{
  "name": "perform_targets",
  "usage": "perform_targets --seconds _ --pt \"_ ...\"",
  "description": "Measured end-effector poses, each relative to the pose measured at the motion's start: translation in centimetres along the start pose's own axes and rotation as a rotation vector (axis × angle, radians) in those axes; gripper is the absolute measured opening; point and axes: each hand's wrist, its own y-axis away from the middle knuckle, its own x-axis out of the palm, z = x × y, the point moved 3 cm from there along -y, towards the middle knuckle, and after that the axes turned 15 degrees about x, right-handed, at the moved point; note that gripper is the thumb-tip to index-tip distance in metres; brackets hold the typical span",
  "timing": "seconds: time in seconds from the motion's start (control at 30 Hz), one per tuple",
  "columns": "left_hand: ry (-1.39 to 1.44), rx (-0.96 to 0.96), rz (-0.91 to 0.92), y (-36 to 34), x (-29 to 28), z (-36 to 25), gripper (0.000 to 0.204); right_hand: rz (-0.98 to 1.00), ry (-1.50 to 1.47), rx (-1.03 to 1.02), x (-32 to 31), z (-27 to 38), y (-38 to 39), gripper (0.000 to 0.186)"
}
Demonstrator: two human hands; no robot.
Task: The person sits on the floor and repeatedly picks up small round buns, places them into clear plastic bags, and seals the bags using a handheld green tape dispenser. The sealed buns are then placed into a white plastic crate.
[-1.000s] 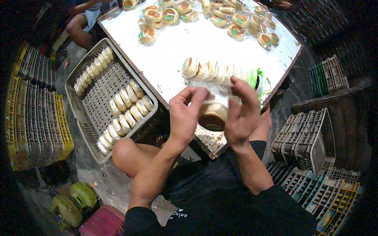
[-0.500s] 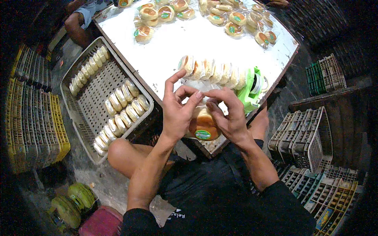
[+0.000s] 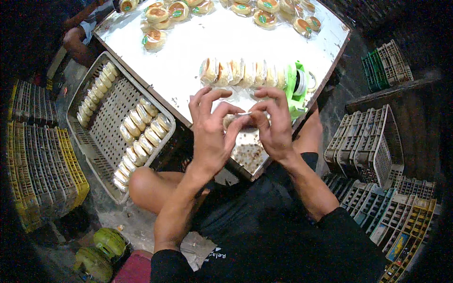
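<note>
At the near corner of the white table (image 3: 179, 66), both my hands close around a bun in clear wrap (image 3: 231, 120), mostly hidden behind the fingers. My left hand (image 3: 210, 134) grips its left side, thumb pointing inward. From the right, my right hand (image 3: 274, 127) pinches the wrap, its thumb and forefinger close to the left thumb. Just beyond the fingers lies a row of wrapped buns (image 3: 243, 72) standing on edge. A bright green tape dispenser (image 3: 293, 92) stands at the row's right end.
Loose wrapped buns (image 3: 178, 11) lie at the table's far side. Left of it, a grey plastic crate (image 3: 96, 146) holds rows of wrapped buns. Stacked crates (image 3: 47, 165) stand far left, more crates (image 3: 361, 146) at right. Green gas cylinders (image 3: 101, 250) sit lower left. Another person's leg (image 3: 78, 45) shows upper left.
The bun, its browned face and green label showing before, has been tipped up between my fingers. It now hides behind them, baring the speckled table corner. The whole view has shifted slightly.
</note>
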Motion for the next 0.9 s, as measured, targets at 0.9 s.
perform_targets --seconds 0.9 --pt "0.442 -0.493 -0.451 1.0 4.5 4.1 0.018 -0.189 -0.775 1.087 -1.1 -13.5 7.3 0.022"
